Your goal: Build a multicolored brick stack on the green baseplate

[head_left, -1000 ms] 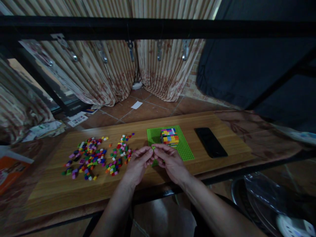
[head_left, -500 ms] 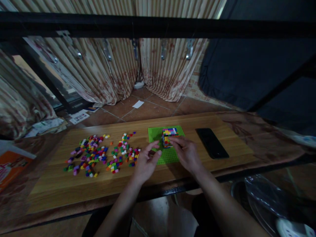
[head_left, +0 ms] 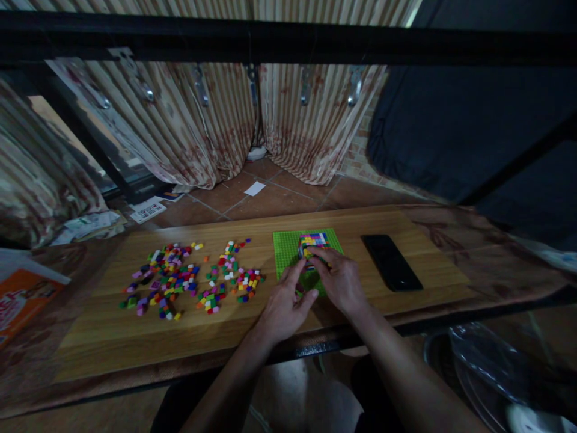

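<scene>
A small box-shaped build of multicoloured toy bricks [head_left: 315,239] stands on a green studded baseplate [head_left: 283,246]. My left hand [head_left: 286,307] is at its front left, the index fingertip against or very close to the build. The left thumb points right, apart from the fingers. Over the front and right side of the build, my right hand [head_left: 340,279] has its thumb and fingers bent together in a pinch. Whatever lies between those fingertips is hidden. Both hands cover the lower front of the build and part of the baseplate.
Loose toy bricks [head_left: 174,276] lie in scattered piles on the left of the wooden board [head_left: 135,346]. A black phone [head_left: 391,263] lies to the right of the baseplate. An orange and white box [head_left: 27,297] stands at the far left.
My left hand has moved right and up to the front of the build. My right hand stays at the build, its fingers now further across its front. The view has shifted slightly.
</scene>
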A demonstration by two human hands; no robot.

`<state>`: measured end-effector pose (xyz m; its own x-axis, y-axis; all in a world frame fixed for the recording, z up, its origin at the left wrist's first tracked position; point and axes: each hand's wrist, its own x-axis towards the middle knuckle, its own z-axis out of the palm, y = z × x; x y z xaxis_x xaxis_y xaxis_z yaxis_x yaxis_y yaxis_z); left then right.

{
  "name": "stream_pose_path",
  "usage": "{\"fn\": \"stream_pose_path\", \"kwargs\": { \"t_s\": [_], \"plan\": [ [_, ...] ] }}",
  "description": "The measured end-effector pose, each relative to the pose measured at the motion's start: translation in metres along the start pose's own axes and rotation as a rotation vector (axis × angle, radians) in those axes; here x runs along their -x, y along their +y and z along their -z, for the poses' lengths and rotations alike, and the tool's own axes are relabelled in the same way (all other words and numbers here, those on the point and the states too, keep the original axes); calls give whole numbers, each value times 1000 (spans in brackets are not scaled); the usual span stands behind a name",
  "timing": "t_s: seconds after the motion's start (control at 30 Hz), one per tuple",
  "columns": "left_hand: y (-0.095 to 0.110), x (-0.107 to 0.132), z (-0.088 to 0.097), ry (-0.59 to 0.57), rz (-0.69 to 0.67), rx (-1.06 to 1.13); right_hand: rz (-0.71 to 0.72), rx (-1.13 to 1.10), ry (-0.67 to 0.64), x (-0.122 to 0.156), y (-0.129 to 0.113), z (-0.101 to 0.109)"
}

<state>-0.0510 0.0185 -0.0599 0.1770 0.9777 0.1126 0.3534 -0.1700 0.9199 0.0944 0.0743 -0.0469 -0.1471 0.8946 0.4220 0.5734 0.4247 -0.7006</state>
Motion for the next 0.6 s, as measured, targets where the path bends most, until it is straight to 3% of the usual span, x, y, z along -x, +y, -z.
{"fn": "stream_pose_path", "kwargs": {
  "t_s": [0.27, 0.6],
  "plan": [
    [0, 1, -1, 42, 49, 93, -54, -47, 61, 5, -5, 10],
    [-2, 1, -2, -1, 37, -6, 20, 76, -55, 14, 1, 4]
  ]
}}
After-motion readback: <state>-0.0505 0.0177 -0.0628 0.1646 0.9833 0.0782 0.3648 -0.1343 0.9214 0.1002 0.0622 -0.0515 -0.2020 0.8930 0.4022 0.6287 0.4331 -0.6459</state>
